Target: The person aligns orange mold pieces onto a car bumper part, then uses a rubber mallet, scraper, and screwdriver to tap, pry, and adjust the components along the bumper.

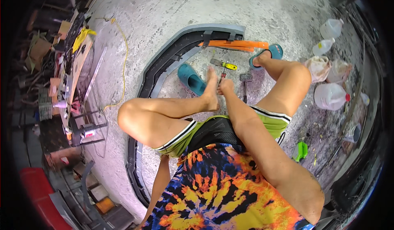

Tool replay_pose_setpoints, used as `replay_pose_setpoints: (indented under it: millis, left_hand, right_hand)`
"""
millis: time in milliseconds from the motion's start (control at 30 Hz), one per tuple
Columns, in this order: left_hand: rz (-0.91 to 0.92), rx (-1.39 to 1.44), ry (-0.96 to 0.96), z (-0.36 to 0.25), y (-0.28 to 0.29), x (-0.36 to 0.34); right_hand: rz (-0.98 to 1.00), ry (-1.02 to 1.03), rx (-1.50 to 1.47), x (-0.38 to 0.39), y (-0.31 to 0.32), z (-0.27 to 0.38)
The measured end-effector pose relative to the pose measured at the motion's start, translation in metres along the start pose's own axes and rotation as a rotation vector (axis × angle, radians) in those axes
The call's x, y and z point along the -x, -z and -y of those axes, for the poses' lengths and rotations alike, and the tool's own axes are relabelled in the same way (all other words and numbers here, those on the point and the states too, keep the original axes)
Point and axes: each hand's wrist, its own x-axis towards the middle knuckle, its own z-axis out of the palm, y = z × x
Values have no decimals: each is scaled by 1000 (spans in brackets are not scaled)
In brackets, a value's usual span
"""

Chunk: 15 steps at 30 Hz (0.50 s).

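My right hand (225,87) is closed on the handle of a red-handled screwdriver (223,75), beside my bare left foot. The screwdriver's shaft points away from me. Just beyond it lies a scraper (230,66) with a yellow handle and a flat blade. Right of the hand, a hammer (246,78) with a dark head rests on the floor. My left arm goes down behind my bent left leg, which hides the hand. A long curved car bumper (154,67), black inside with grey edges, sweeps around my left side.
Orange strips (234,44) lie against the bumper's far end. A loose teal clog (191,79) sits beside my left foot; another is on my right foot. Plastic jugs (331,96) stand at right, near a green object (301,151). A cluttered bench (80,65) and yellow cord (124,65) are at left.
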Motion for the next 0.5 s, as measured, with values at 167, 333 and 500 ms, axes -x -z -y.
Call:
replay_pose_setpoints:
  millis: [167, 333, 500]
  left_hand:
    - [-52, -236, -154, 33, 45, 15]
    - [-233, -433, -290, 38, 145, 22]
    - [-275, -665, -442, -4, 212, -11]
  right_hand:
    - [-174, 585, 595, -34, 84, 60]
    - [-99, 684, 577, -5, 88, 132]
    - [38, 746, 602, -104, 175, 106]
